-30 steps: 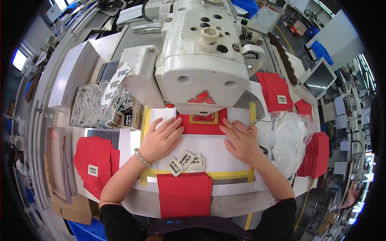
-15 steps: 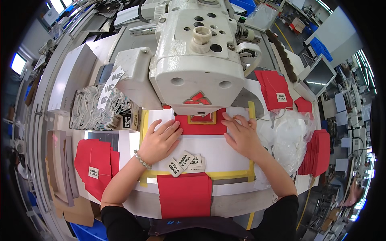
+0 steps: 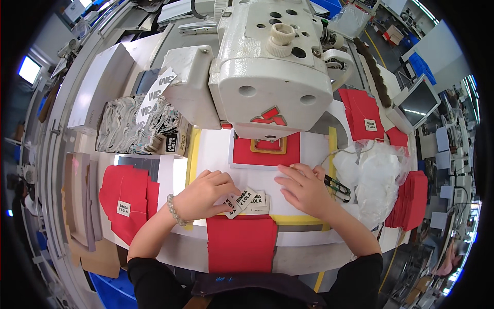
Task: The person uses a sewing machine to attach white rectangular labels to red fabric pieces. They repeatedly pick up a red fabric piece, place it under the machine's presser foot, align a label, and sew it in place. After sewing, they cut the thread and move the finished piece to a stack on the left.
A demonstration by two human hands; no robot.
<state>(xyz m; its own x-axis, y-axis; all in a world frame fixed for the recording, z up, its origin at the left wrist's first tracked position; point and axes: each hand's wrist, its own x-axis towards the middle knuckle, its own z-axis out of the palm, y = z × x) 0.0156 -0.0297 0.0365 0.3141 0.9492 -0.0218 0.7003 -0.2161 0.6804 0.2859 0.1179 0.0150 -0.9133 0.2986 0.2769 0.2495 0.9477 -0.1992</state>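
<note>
My left hand (image 3: pixel 208 194), with a beaded bracelet at the wrist, is closed, thumb and fingertips pinching the leftmost cream printed label (image 3: pixel 229 205) of a small loose group. More such labels (image 3: pixel 251 198) overlap beside it. My right hand (image 3: pixel 303 188) is open, fingers spread over the white work surface near the lower right corner of a red fabric piece (image 3: pixel 246 150). That piece lies under the sewing machine's (image 3: pixel 272 87) brass-coloured frame clamp (image 3: pixel 268 146). Dark thread snips (image 3: pixel 337 188) show next to my right hand, partly hidden by it.
A red fabric stack (image 3: pixel 241 244) lies at the front edge. Red pieces with a label (image 3: pixel 125 203) lie left, others (image 3: pixel 409 201) right. A clear plastic bag (image 3: pixel 374 180) bulges at the right. A box of folded labels (image 3: pixel 141 126) stands left of the machine.
My left hand has left the red fabric and come down onto the labels, pinching one. My right hand has drawn back from the clamp, and the snips now show. The whole view has shifted slightly.
</note>
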